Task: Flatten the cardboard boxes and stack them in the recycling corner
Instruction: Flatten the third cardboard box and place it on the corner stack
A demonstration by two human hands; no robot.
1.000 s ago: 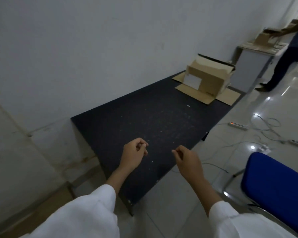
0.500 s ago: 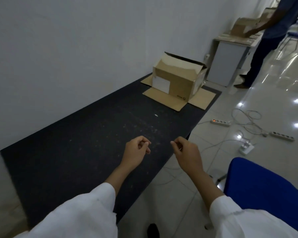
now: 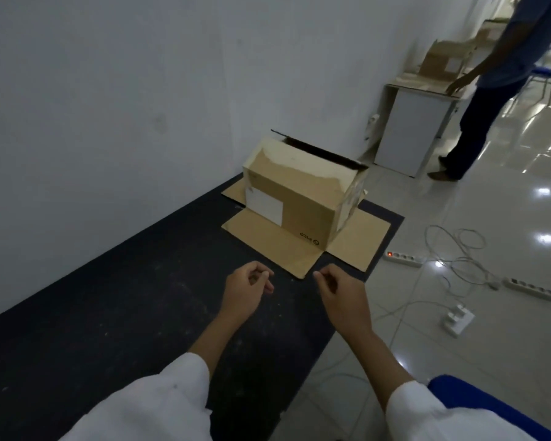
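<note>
- A head-worn view looks down at a person's two bare hands over a long black table that runs along a white wall on the left.
- The left hand and the right hand hover side by side just above the table. Their fingers are loosely curled and they hold nothing.
- The cardboard box stands at the far end of the table, just beyond the hands and untouched. It is not yet flattened: its walls are upright, its top is open, and its lower flaps lie splayed flat on the table.
- The step in hand looks like reaching for the box. It would likely go best with one hand on each of two opposite corners, pushing them together so the walls fold along their creases while the flaps stay spread.
- The box sits near the table's right edge, so a hard push could slide it off.
- On the tiled floor to the right lie power strips and loose cables, which could trip someone carrying cardboard.
- A blue chair stands near right.
- Far right, another person works at a small white cabinet that has more cardboard on top.
</note>
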